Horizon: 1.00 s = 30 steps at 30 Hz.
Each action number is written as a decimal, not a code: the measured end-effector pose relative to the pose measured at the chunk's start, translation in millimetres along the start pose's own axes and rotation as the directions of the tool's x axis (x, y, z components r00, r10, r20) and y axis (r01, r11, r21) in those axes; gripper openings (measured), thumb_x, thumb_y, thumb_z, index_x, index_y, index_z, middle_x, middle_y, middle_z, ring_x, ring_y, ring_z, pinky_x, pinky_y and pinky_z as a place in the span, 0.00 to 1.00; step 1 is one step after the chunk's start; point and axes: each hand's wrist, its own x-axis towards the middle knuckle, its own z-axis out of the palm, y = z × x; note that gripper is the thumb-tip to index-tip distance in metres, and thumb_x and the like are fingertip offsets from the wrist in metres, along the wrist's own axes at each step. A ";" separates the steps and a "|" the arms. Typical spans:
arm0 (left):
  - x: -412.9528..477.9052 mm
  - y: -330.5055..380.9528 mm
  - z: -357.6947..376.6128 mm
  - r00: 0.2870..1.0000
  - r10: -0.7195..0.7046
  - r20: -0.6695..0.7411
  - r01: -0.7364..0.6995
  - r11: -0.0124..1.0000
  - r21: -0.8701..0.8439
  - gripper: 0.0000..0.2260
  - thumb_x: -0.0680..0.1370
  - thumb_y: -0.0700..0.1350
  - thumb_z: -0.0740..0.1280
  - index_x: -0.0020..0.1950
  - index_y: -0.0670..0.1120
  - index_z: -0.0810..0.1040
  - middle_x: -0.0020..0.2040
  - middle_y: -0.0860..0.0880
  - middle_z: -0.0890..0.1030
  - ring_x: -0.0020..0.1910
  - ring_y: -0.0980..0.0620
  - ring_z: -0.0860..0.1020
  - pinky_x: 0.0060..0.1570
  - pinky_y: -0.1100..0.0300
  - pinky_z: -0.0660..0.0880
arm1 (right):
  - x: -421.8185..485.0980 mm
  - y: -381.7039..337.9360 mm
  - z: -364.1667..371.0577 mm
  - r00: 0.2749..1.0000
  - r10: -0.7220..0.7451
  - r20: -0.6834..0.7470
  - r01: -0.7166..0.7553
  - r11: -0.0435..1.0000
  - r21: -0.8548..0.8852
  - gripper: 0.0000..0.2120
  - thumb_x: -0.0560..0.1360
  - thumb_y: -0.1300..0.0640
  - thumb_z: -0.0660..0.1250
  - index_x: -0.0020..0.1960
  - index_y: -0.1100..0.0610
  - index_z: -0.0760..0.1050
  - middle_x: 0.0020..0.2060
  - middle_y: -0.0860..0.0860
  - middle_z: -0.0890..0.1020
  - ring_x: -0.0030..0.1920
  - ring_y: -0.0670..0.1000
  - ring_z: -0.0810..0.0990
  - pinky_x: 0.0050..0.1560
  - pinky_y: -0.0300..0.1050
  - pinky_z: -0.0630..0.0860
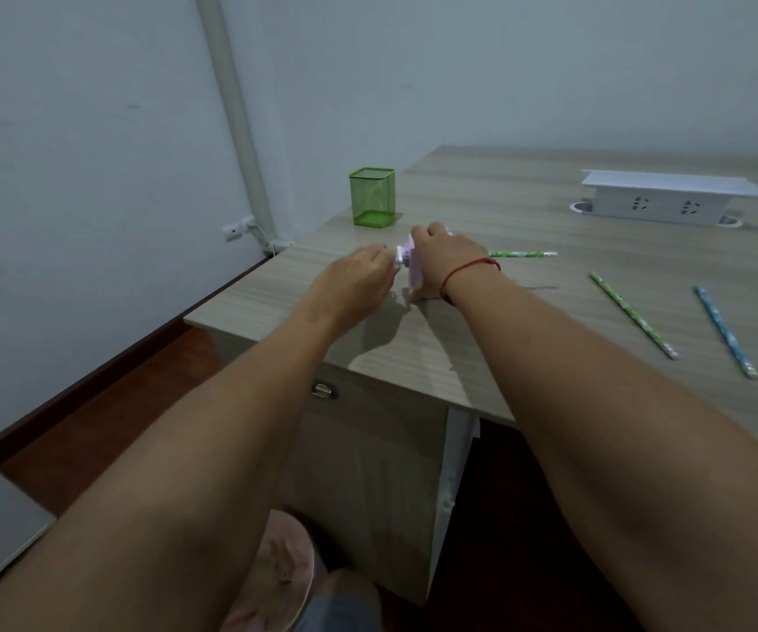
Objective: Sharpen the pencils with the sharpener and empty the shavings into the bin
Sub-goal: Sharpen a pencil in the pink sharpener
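A: Status: right hand [447, 260] clamped over the pink sharpener [415, 271], pinning it to the tabletop [527, 312] near the left corner. Left hand [358, 278] has its grip pinched on the white crank end [399, 256] at the sharpener's left face.

B: Pencil loaded?

A: Looks like it. A green pencil [523, 254] sticks out to the right from behind the right hand, lying level. Can't see the entry hole, the hand covers it.

B: Risks?

A: Main one: the body is light plastic, I'd guess. If the right hand eases off while cranking, it skids or tips, and the edge is near on the left.

B: Lead?

A: Over-cranking or a skewed pencil could snap the tip inside. No view of the feed, so skew can't be ruled out.

B: Others waiting?

A: Two more lie well to the right: second green pencil [632, 314] and a blue pencil [726, 330], apart from each other. Round stock, an elbow sweep could roll them off.

B: Shavings?

A: Bin not identified. The green mesh cup [371, 196] behind the sharpener would leak dust. Pulling the tray out over the tabletop risks a spill.
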 end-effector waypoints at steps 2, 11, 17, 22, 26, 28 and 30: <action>-12.8 4.0 8.8 0.999 -0.014 0.048 0.015 1.000 -0.024 0.08 0.80 0.41 0.59 0.47 0.38 0.75 0.43 0.42 0.78 0.37 0.47 0.75 0.34 0.56 0.71 | 1.1 -1.0 -0.3 1.000 0.004 0.010 -0.004 1.000 0.002 0.37 0.67 0.50 0.74 0.71 0.56 0.61 0.69 0.54 0.67 0.68 0.60 0.70 0.63 0.65 0.71; 14.2 -9.7 24.4 0.884 -0.217 0.415 0.229 0.973 0.021 0.12 0.80 0.43 0.58 0.53 0.40 0.80 0.51 0.40 0.81 0.50 0.41 0.79 0.51 0.51 0.76 | 8.8 5.0 7.5 0.999 -0.038 -0.023 0.039 0.999 0.017 0.37 0.69 0.50 0.74 0.72 0.55 0.61 0.69 0.54 0.67 0.67 0.61 0.72 0.62 0.60 0.73; 36.7 -22.4 32.1 0.865 -0.245 0.439 0.204 0.969 0.138 0.10 0.78 0.45 0.62 0.52 0.43 0.80 0.52 0.41 0.81 0.50 0.41 0.80 0.46 0.53 0.74 | 10.3 5.9 6.8 0.999 -0.036 -0.003 0.036 0.999 0.015 0.38 0.68 0.51 0.75 0.72 0.56 0.60 0.68 0.55 0.66 0.66 0.62 0.72 0.63 0.64 0.71; 26.2 -17.0 40.5 0.886 -0.264 0.382 0.260 0.964 0.062 0.09 0.79 0.42 0.61 0.52 0.42 0.79 0.54 0.41 0.79 0.53 0.41 0.78 0.49 0.51 0.73 | 9.9 4.6 6.2 1.000 -0.022 -0.005 0.022 0.999 0.042 0.39 0.67 0.50 0.75 0.72 0.56 0.60 0.68 0.55 0.66 0.66 0.61 0.72 0.63 0.62 0.72; 27.2 -10.8 36.2 0.873 -0.313 0.374 0.312 0.948 0.063 0.08 0.78 0.42 0.62 0.52 0.42 0.79 0.54 0.41 0.79 0.53 0.41 0.78 0.49 0.52 0.73 | 6.2 8.7 6.3 0.998 -0.065 0.020 0.063 0.995 0.071 0.48 0.65 0.52 0.78 0.75 0.56 0.53 0.75 0.54 0.55 0.67 0.63 0.72 0.63 0.60 0.72; 27.4 -9.4 33.3 0.862 -0.329 0.386 0.325 0.943 0.077 0.08 0.77 0.41 0.63 0.51 0.42 0.79 0.54 0.40 0.79 0.53 0.40 0.78 0.49 0.52 0.73 | 6.3 20.6 0.4 0.993 -0.113 0.043 0.105 0.982 0.157 0.53 0.66 0.58 0.77 0.78 0.56 0.46 0.78 0.54 0.45 0.69 0.64 0.70 0.65 0.58 0.71; 28.4 -10.9 30.9 0.851 -0.344 0.397 0.338 0.937 0.088 0.08 0.76 0.42 0.63 0.50 0.42 0.80 0.54 0.40 0.79 0.52 0.40 0.78 0.47 0.52 0.73 | 6.9 36.7 -6.8 0.993 -0.095 0.065 0.078 0.970 0.229 0.51 0.67 0.63 0.75 0.79 0.58 0.45 0.78 0.58 0.47 0.71 0.63 0.66 0.69 0.55 0.69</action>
